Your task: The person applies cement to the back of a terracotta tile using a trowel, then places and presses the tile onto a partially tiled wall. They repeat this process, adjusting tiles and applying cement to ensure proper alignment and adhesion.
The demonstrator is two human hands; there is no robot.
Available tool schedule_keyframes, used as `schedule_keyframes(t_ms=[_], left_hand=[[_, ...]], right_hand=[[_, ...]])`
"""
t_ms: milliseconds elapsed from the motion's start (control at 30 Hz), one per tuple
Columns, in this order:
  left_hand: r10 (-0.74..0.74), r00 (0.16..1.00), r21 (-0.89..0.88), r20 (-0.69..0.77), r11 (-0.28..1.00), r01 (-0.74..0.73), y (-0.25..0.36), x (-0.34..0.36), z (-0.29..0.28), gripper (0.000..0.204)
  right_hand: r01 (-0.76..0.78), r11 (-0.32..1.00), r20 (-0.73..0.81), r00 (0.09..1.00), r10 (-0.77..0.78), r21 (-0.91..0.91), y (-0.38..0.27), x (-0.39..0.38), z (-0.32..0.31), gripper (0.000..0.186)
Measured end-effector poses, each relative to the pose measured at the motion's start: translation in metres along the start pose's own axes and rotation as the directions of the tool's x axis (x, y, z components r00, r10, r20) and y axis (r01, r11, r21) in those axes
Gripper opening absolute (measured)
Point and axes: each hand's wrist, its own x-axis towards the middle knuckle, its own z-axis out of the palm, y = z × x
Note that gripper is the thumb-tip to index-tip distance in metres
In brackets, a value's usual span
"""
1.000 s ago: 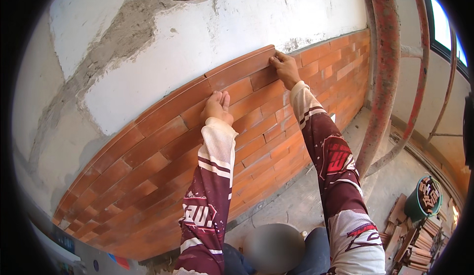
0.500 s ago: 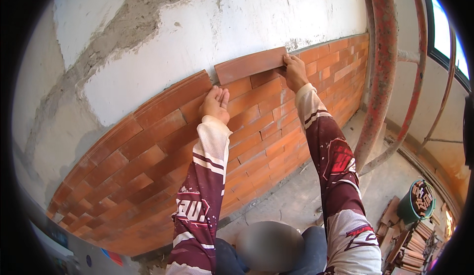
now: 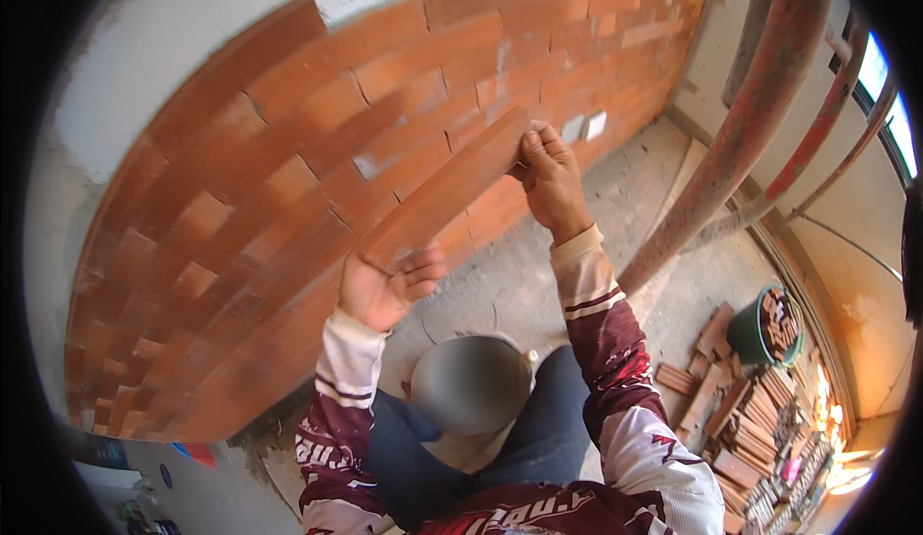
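A long, thin reddish-brown brick tile (image 3: 447,189) hangs slanted in front of the tiled wall, apart from it. My right hand (image 3: 553,179) pinches its upper right end between thumb and fingers. At its lower left end is my left hand (image 3: 385,285), palm up with fingers loosely spread, touching or just under the tile's edge. Behind the tile, the wall (image 3: 279,179) carries staggered rows of orange and brown tiles. The top row stops at a stepped end (image 3: 312,16) on the left.
A grey bucket (image 3: 471,381) stands between my knees. Red, worn scaffold pipes (image 3: 740,131) rise at the right. On the floor at lower right are a green bucket (image 3: 769,328) of tile pieces and a heap of loose tiles (image 3: 755,429). A white plate (image 3: 595,125) sits low on the wall.
The tile has come away from the top row, down toward my body, and now slants with its left end lower. Both hands moved down with it. The view has tilted downward.
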Motion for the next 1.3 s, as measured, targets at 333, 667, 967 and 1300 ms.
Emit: schedule_keyframes(t_ms=[333, 667, 967, 1300], left_hand=[[0.637, 0.684, 0.59, -0.355, 0.72, -0.365, -0.041, -0.034, -0.05, 0.035], [0.628, 0.619, 0.663, -0.472, 0.715, -0.22, -0.051, -0.024, -0.077, 0.025], [0.617, 0.522, 0.647, -0.589, 0.747, -0.153, -0.042, -0.039, -0.083, 0.018], [0.603, 0.558, 0.651, -0.57, 0.746, -0.142, -0.04, -0.023, -0.078, 0.019]], right_hand=[[0.231, -0.213, 0.021, 0.723, 0.691, -0.949, 0.117, -0.207, -0.058, 0.05], [0.643, -0.225, -0.05, 0.279, 0.959, -0.732, 0.172, -0.303, -0.076, 0.018], [0.494, -0.115, 0.103, 0.393, 0.914, -0.862, 0.078, -0.236, -0.006, 0.015], [0.554, -0.172, 0.073, 0.391, 0.917, -0.815, 0.131, -0.254, -0.019, 0.016]])
